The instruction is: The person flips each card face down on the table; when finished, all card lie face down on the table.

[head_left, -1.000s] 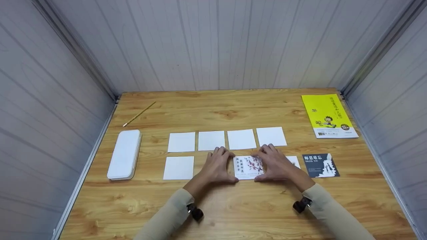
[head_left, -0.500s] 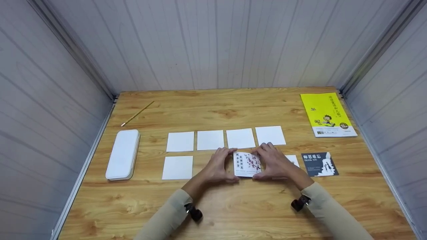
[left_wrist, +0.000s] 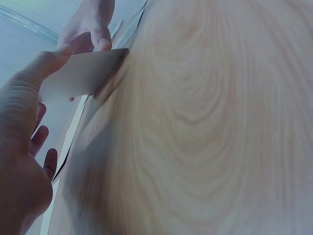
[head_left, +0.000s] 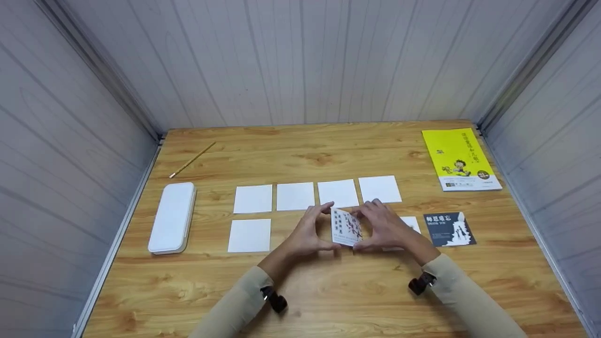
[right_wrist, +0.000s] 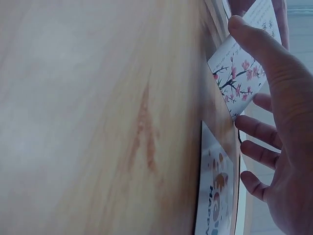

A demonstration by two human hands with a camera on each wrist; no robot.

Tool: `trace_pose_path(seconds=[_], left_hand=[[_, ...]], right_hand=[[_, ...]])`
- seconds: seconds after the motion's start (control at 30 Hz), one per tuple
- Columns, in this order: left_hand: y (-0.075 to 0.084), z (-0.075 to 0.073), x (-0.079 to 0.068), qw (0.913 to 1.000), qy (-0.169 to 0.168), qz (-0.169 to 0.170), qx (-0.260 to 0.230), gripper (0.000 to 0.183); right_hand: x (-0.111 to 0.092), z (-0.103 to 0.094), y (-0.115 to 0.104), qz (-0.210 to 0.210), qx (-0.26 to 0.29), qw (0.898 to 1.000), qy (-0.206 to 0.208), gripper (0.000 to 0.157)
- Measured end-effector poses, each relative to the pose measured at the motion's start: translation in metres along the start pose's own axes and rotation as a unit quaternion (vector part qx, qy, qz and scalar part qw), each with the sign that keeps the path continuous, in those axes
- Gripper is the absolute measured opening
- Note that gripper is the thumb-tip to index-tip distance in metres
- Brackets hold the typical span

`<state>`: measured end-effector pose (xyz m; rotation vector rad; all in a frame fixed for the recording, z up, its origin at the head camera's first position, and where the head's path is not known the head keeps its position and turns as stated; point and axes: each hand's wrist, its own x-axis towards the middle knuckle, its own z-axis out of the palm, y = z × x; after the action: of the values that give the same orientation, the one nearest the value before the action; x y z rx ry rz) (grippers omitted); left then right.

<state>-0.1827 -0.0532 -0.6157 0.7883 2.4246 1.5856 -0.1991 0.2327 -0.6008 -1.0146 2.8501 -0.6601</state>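
A square greeting card (head_left: 345, 228) printed with red blossom branches and dark lettering is tilted up, its left side raised off the table. My left hand (head_left: 304, 235) pinches its left side, thumb at the near edge and fingers at the far edge. On the other side my right hand (head_left: 386, 227) holds the lower right part between thumb and fingers. The left wrist view shows the card's plain underside (left_wrist: 80, 76); the blossoms face the right wrist camera. Partly under my right forearm lies another card (right_wrist: 215, 188) reading "HAPPY".
Several white cards, one a blank card (head_left: 252, 199), lie in a row behind the hands, with another white card (head_left: 249, 235) to the left. A dark grey card (head_left: 450, 229), yellow book (head_left: 460, 157), white case (head_left: 172, 217) and pencil (head_left: 192, 160) lie around them on the table.
The blossom card lay flat a second ago; its left side has risen, so it now tilts steeply. Both hands stayed at its sides and drew slightly closer together.
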Motion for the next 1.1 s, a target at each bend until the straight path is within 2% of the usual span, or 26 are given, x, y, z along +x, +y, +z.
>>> trace_pose_path(seconds=[0.17,0.33,0.5,0.83,0.97,1.1], left_hand=[[0.003,0.003,0.002,0.9997,0.016,0.0,-0.016,0.113],[0.005,0.006,0.005,0.9995,0.024,0.01,-0.02,0.107],[0.006,0.006,0.008,0.9992,0.021,0.025,-0.023,0.104],[0.01,0.002,0.013,0.9981,0.027,0.048,0.029,0.104],[0.013,0.001,0.016,0.9956,0.028,0.062,0.065,0.103],[0.015,0.002,0.018,0.9946,0.027,0.061,0.079,0.102]], right_hand=[[0.002,-0.001,-0.004,-0.002,0.0,1.0,0.008,0.103],[0.002,-0.004,-0.007,0.003,0.012,1.0,-0.002,0.105],[0.0,-0.011,-0.006,0.001,0.029,1.0,-0.011,0.101],[-0.005,-0.028,-0.004,0.002,0.049,0.998,0.031,0.079],[-0.004,-0.033,-0.006,0.006,0.046,0.998,0.047,0.079],[-0.002,-0.036,-0.012,0.002,0.045,0.997,0.055,0.085]])
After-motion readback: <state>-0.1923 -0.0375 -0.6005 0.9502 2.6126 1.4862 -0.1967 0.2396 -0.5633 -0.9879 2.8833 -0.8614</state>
